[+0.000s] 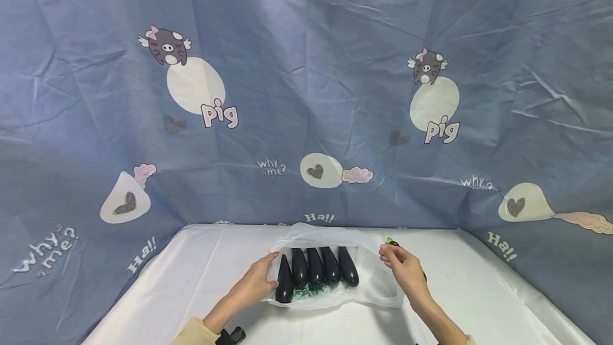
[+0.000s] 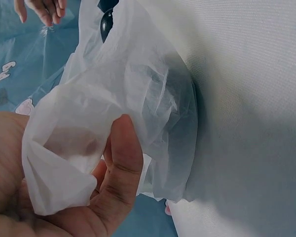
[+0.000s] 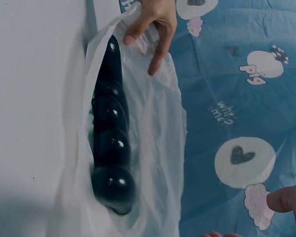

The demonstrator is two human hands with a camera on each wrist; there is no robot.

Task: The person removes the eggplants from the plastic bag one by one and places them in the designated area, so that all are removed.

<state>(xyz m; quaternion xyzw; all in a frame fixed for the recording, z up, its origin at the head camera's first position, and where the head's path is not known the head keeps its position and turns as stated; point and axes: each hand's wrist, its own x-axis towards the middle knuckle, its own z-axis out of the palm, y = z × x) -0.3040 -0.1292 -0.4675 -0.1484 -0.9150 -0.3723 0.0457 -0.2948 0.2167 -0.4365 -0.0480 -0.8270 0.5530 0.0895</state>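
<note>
Several dark, glossy eggplants (image 1: 315, 269) lie side by side in a thin white plastic bag (image 1: 330, 236), whose mouth is spread wide. My left hand (image 1: 259, 279) grips the bag's left edge; in the left wrist view the fingers (image 2: 124, 158) curl against a fold of the plastic. My right hand (image 1: 404, 270) hovers by the bag's right edge. Its thumb (image 3: 282, 199) stands apart from the fingers in the right wrist view, with nothing between them. Green leafy print or bits (image 1: 308, 290) show beneath the eggplants.
A bright green tip (image 1: 389, 239) with a dark part beside it pokes out past my right hand, mostly hidden. A white cloth (image 1: 201, 260) covers the table. Blue printed fabric (image 1: 306, 95) hangs at the back and sides.
</note>
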